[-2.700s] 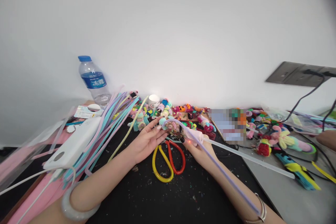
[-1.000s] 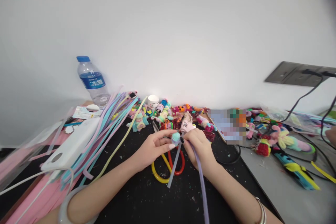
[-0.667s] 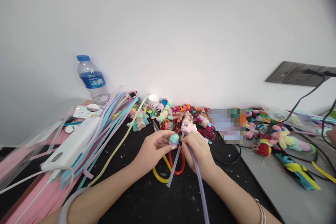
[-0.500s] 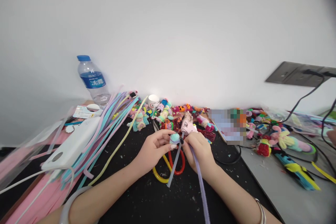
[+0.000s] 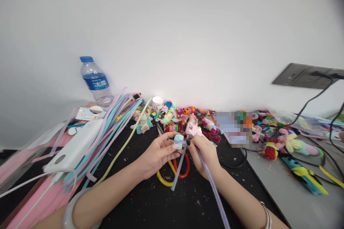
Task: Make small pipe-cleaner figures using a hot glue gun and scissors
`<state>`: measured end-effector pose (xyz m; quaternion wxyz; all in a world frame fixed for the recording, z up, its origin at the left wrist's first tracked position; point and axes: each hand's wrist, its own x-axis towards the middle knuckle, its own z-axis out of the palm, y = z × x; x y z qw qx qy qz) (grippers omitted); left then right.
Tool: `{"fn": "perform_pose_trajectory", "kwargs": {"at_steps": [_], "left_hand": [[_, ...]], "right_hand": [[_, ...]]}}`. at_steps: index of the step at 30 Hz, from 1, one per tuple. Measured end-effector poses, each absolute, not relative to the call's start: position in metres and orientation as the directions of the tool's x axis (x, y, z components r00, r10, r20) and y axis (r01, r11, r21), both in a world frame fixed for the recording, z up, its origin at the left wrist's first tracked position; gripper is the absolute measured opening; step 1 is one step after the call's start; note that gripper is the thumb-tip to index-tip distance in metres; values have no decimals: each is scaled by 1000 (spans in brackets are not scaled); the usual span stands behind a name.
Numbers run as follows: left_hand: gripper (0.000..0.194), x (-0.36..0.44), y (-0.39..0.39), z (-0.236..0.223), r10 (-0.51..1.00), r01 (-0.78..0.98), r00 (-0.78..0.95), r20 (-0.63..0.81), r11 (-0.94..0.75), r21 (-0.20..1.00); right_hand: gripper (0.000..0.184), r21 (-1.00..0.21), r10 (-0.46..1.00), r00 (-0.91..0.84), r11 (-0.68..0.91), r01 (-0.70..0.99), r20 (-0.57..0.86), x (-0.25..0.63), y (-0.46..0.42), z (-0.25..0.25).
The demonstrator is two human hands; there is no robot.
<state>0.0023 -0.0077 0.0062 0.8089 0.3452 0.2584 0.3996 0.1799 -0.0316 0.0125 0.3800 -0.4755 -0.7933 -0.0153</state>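
Observation:
My left hand [image 5: 158, 154] is closed, pinching a small light-blue fuzzy coil [image 5: 178, 141] between thumb and fingers. A lilac pipe cleaner [image 5: 212, 182] runs from that coil to my right hand [image 5: 204, 152], which pinches it by the thumb and trails its long end down toward the front. Just beyond the hands lies a pink hot glue gun [image 5: 192, 127], with a translucent glue stick [image 5: 178, 173] sticking out toward me. Beneath the hands rest scissors with a yellow and a red handle [image 5: 163, 181]; their blades are partly hidden.
At left lie a bundle of pastel pipe cleaners [image 5: 107, 128], a white board [image 5: 72, 146] with a cable, and a water bottle [image 5: 95, 82]. Finished fuzzy figures [image 5: 169, 114] line the wall. To the right are a blurred phone-like screen [image 5: 232, 128], more figures [image 5: 301, 146] and black cables [image 5: 303, 109].
The lilac pipe cleaner now crosses the side of the light-blue coil, and its trailing end has swung right. My left-hand fingers have spread slightly around the coil.

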Motion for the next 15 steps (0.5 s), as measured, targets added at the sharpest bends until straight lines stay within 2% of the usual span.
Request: {"fn": "perform_pose_trajectory", "kwargs": {"at_steps": [7,15], "left_hand": [[35,1,-7,8,785,-475,602,-144,497,726],[28,0,-6,8,757,-457,637,-146,524,719]], "right_hand": [[22,-493,799,-210,529,690,563,177,-31,14],[23,-507,791,-219,550,664,571,175,-31,16]]}}
